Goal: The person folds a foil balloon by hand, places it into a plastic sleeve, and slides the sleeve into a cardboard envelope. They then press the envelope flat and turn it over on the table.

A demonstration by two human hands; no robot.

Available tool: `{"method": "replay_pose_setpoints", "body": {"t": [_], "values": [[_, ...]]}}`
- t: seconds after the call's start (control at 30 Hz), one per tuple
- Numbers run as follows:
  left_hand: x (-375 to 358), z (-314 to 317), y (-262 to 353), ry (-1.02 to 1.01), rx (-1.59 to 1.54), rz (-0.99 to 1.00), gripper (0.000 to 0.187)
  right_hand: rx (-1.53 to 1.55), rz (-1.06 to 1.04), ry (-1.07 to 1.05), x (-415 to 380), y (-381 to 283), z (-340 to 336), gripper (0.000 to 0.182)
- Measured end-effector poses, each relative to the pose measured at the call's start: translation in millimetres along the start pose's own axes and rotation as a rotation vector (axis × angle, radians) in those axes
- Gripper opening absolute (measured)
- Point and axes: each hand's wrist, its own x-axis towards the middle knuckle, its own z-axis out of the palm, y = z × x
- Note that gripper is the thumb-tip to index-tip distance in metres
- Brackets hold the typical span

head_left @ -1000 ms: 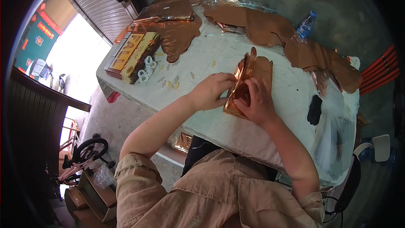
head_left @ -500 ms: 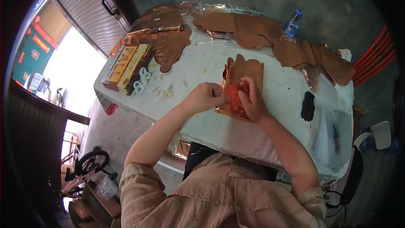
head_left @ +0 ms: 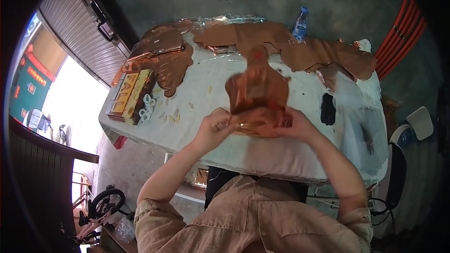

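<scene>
Both hands hold a folded, shaped copper-coloured foil piece (head_left: pixel 258 91) at its near edge, above the white-covered table. My left hand (head_left: pixel 213 129) pinches the near left corner between thumb and fingers. My right hand (head_left: pixel 300 124) is closed on the near right side, its fingers partly behind the foil. The foil's far half is smeared by motion, and a reddish patch shows near its far tip. To the left lie several small yellow and clear strips (head_left: pixel 172 118) and a pair of white-handled scissors (head_left: pixel 147 105).
More copper foil shapes lie along the far edge (head_left: pixel 243 33) and far left (head_left: pixel 171 68) of the table. A box lettered FALL (head_left: pixel 129 96) stands left, a blue-capped bottle (head_left: pixel 301 24) at the back. A black item (head_left: pixel 328 109) and clear plastic (head_left: pixel 361 136) lie right.
My right hand has moved from on top of the foil to its near right edge. The foil is now lifted and spread between both hands. The view has shifted slightly.
</scene>
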Motion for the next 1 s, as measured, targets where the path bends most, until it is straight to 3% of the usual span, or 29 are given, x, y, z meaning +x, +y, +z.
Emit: {"method": "replay_pose_setpoints", "body": {"t": [0.03,0.07,0.13,0.17,0.27,0.33,0.53,0.6,0.73,0.8,1.0], "values": [[-3,-1,2,0.007,0.098,0.310,0.012,-0.080,0.014,0.006,-7,-8,8,0.036],[-6,-2,6,0.006,0.102,0.305,0.012,-0.076,0.013,0.002,-13,-9,19,0.036],[-13,-6,19,-0.091,0.046,0.310,0.011,0.090,-0.282,0.096,-21,-9,35,0.021],[-19,-7,21,-0.091,0.051,0.306,0.011,-0.569,-0.712,0.096,-13,13,22,0.015],[-33,-10,22,-0.190,-0.079,0.163,0.022,-0.775,-0.815,0.101,-24,6,31,0.016],[-37,-9,18,-0.272,0.112,0.307,0.026,-0.843,-0.840,0.094,-24,8,34,0.012],[-16,-9,11,-0.269,0.204,0.277,0.028,-1.010,-0.959,0.221,5,15,26,0.008],[-10,-15,16,-0.391,0.018,0.082,0.026,-0.987,-0.921,0.212,7,16,23,0.009],[8,-25,-9,-0.362,0.012,0.024,0.028,-0.966,-0.884,0.195,5,18,25,0.012],[22,-18,-18,-0.137,0.314,0.239,0.031,-0.926,-0.870,0.201,4,16,25,0.012],[34,-5,-32,-0.282,0.564,0.254,0.054,-0.856,-0.859,0.204,3,13,26,0.012]]}}
